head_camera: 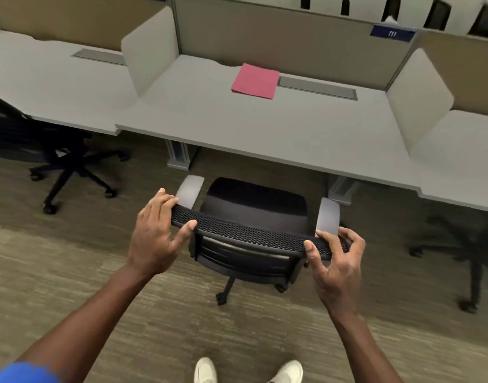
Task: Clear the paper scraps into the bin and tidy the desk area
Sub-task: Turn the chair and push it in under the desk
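Now the desk [265, 134] holds only a pink paper stack [256, 81] at the back; no scraps or bin visible. Chair [251, 233] sits partly under it, left hand [157, 233] and right hand [336, 261] loosely curled on the backrest top. Tidying step; next, likely push chair in straight.

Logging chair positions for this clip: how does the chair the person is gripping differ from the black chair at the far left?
The gripped chair faces the middle desk, seen from behind, with both hands, left hand and right hand, on its mesh backrest; the left chair stands untouched at the neighbouring desk. The gripped chair shows pale grey armrests; the left chair looks all black. Both roll on castor bases.
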`<state>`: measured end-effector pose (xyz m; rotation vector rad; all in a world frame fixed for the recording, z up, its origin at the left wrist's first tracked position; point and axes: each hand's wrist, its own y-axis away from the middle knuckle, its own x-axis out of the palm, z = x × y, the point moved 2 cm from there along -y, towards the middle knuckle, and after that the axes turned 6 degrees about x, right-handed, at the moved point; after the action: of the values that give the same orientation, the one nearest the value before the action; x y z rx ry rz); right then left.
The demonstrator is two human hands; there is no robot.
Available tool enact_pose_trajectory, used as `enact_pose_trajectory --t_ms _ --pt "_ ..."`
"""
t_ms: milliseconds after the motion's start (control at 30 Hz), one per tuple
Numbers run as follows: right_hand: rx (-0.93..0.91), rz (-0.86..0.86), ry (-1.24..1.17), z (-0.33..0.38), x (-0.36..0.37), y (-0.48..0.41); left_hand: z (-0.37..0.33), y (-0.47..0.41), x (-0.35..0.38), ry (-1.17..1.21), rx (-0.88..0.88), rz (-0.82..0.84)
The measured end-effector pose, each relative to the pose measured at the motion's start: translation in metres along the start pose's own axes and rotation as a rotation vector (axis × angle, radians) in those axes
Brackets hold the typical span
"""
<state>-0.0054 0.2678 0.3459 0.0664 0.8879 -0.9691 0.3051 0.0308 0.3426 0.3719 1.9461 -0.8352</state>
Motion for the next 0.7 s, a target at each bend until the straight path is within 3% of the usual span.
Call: enact_pose_trajectory --t_ms 267,700 --pt "0.048 0.026 0.000 0.000 -0.001 -0.027 0.009 -0.031 0.012 -0.038 0.086 -0.039" --pt "0.022 0.041 0.014 -0.018 0.030 -0.096 0.008 -0.095 0.037 0.044 -0.001 -0.038"
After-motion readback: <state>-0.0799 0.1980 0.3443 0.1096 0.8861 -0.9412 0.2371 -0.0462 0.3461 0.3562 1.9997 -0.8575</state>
